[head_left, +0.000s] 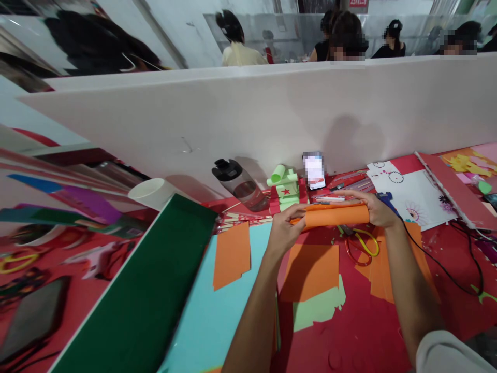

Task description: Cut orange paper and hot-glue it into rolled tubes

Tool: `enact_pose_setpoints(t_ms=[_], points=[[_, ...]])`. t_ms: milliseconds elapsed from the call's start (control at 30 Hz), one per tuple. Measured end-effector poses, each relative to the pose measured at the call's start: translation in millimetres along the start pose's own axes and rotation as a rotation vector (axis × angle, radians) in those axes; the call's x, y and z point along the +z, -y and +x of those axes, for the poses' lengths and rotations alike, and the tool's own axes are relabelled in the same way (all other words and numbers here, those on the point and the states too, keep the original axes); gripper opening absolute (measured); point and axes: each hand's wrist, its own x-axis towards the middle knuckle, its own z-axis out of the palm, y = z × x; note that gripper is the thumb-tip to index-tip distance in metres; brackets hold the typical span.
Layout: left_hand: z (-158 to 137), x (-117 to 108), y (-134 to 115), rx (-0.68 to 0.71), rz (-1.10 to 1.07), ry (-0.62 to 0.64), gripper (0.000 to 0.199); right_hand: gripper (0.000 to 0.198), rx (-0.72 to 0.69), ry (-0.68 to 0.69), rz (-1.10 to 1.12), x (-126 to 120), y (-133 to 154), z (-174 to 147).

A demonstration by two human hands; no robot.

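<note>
A curled sheet of orange paper [337,216] spans the gap between my two hands above the table. My left hand [289,224] grips its left end with thumb and fingers. At the right end, my right hand [375,207] is closed on the same sheet. Below lie an orange paper piece [314,269] and a torn light green paper piece [320,311]. Scissors [363,244] with yellow and red handles rest under my right hand. A light green paper model with a red star [286,191] stands behind my left hand, next to a phone [314,171] with a lit screen.
A dark-lidded water bottle [244,186] leans near the white partition [194,119]. To the left are a green board [140,300] and light blue sheets [217,321]. A black cable [438,264] runs across the right, near a white patterned sheet [415,197]. People sit beyond the partition.
</note>
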Motion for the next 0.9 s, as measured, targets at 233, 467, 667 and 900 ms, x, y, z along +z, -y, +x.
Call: enact_pose_setpoints(t_ms=[233,467,667,900], points=[[-0.1,1.2,-1.1,-0.025,-0.015,0.007,0.026,0.055,0.003,0.006,0.057,-2.5,-6.6,-0.4],[-0.1,-3.0,5.8,-0.103,-0.064,0.151,0.039,0.061,0.011,0.021,0.047,-4.4,-7.6,0.0],[-0.3,-1.9,2.6,-0.145,-0.174,0.289,0.049,0.052,-0.017,0.048,-0.06,-5.9,-3.9,0.7],[0.9,5.2,2.6,-0.044,-0.13,0.352,0.035,0.055,0.073,0.15,0.005,2.9,-3.5,6.3]])
